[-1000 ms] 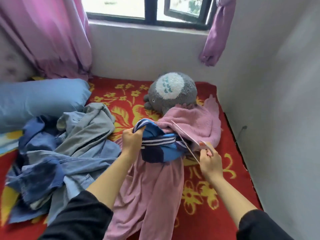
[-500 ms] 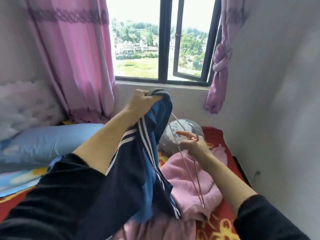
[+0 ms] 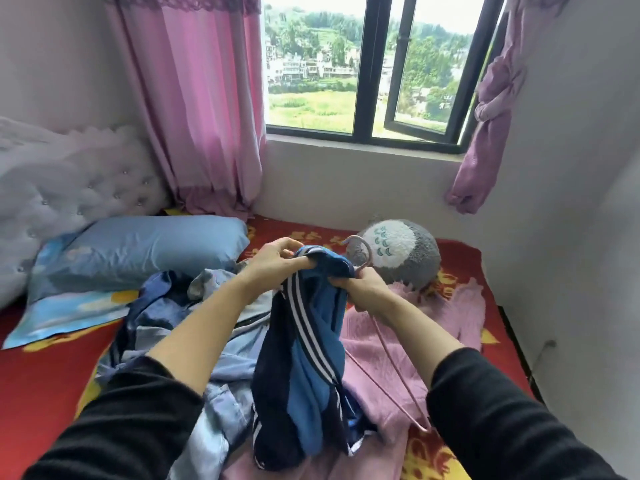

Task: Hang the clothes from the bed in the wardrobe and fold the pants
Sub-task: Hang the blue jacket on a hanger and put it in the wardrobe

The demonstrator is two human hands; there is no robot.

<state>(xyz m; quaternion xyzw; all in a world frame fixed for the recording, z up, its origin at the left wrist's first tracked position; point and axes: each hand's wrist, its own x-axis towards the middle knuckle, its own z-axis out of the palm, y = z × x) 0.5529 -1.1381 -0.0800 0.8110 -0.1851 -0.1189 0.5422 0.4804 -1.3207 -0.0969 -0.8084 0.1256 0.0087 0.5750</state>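
Progress: early, I'd judge. Nothing looks hung yet, and the wardrobe isn't in shot.

The bed (image 3: pixel 41 382) runs left of & in front of the plush toy (image 3: pixel 415 258), a round, fuzzy grey thing w/ a white patch. The bed cover is red w/ a yellow flower print and a short nap.

The heap of blue clothes (image 3: pixel 166 317), front-left of the plush toy, is unsorted. It's pale denim-like shirts + darker bits, all thin, crumpled & floppy. Pants are prob. in there, but I can't tell which.

The pink knit (image 3: pixel 408 341), directly in front of the plush toy, lies spread flat. It has a chunky ribbed weave w/ a fuzzy edge, and it's also unhung.

Step in hand: getting the jacket (image 3: pixel 304 368) onto the hanger (image 3: pixel 365 251). The jacket is held up in front of the plush toy as a long limp bundle, w/ its lower end pooling on the clothes. It's smooth sporty fabric in navy + mid-blue panels w/ white stripes. It doesn't look seated on the hanger yet.

The hanger is thin, pink & wire-like. Its hook curls up just in front of the plush toy, and one arm slants down over the pink knit.

The left hand (image 3: pixel 277 259) is clenched round the jacket's top edge. The right hand (image 3: pixel 363 289) grasps the hanger below the hook. Its fingers are also against the jacket cloth, but I can't tell if they're pinching it.

Left to do: seat the jacket, hang it, then the rest, + fold the pants.
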